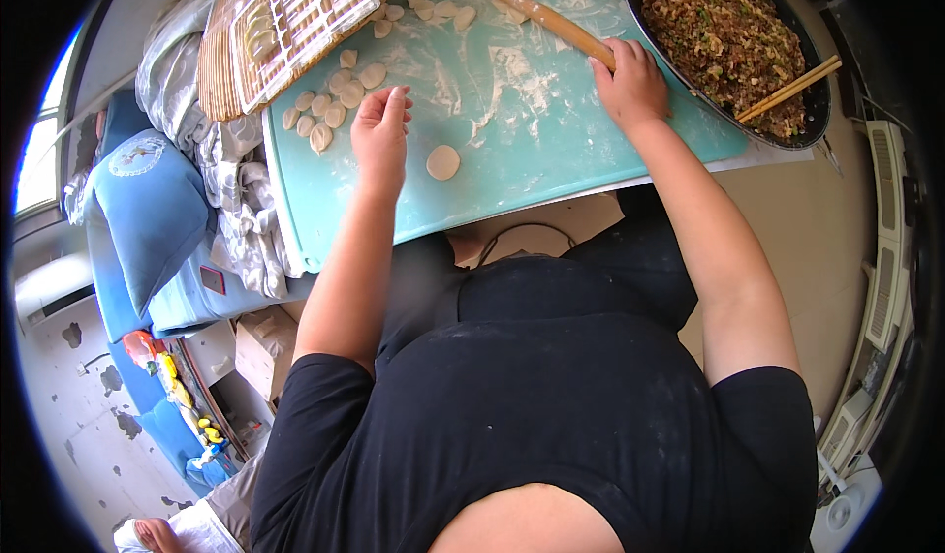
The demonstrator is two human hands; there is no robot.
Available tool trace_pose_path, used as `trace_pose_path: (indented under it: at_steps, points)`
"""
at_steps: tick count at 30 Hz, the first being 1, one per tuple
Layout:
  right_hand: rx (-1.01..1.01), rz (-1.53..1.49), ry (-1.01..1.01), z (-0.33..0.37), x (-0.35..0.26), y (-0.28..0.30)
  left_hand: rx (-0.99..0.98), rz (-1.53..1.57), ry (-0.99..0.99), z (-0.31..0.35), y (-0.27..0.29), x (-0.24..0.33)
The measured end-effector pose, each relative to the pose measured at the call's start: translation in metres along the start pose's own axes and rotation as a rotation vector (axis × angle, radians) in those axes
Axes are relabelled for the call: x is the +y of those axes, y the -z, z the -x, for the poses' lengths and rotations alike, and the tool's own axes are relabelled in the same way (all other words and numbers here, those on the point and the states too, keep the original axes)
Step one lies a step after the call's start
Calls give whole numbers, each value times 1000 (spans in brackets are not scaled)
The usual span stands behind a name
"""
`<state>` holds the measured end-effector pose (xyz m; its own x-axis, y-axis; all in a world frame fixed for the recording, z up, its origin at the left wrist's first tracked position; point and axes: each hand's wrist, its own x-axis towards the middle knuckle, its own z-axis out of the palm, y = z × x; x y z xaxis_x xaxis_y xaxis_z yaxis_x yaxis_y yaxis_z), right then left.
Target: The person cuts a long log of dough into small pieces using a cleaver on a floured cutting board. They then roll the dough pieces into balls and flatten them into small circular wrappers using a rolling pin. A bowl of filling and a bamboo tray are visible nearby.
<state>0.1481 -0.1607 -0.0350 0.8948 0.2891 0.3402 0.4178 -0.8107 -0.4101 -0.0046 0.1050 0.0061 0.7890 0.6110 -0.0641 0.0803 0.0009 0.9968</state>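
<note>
My right hand point(633, 86) grips the near end of a wooden rolling pin point(541, 17), which lies slanted across the floury green board point(325, 218). Above the board, my left hand point(379, 135) is raised with loosely bent fingers and the thumb apart. Nothing shows in it. A flat round dough wrapper point(443, 162) lies to the right of the left wrist. Several small flattened dough pieces point(335, 114) cluster on the board left of that hand. More dough pieces point(445, 9) are farther back, near the pin's far end.
At the right, a black pan point(822, 110) of minced filling point(719, 36) has chopsticks point(787, 91) resting across it. A woven tray point(221, 71) with dumplings overlaps the board's far left corner. Blue cushions point(153, 199) and a grey patterned cloth point(246, 223) are beside the board.
</note>
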Motion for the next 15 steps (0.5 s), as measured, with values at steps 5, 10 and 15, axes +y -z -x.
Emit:
trace_pose_path:
  at_steps: [5,10,15]
  points:
    - [-3,8,-2,1,2,-1,-382,-982,-8,20,23,8]
    - [4,7,6,1,1,-2,-329,-754,-79,29,21,-3]
    - [-28,19,-20,1,-2,3,-100,-602,-369,10,5,16]
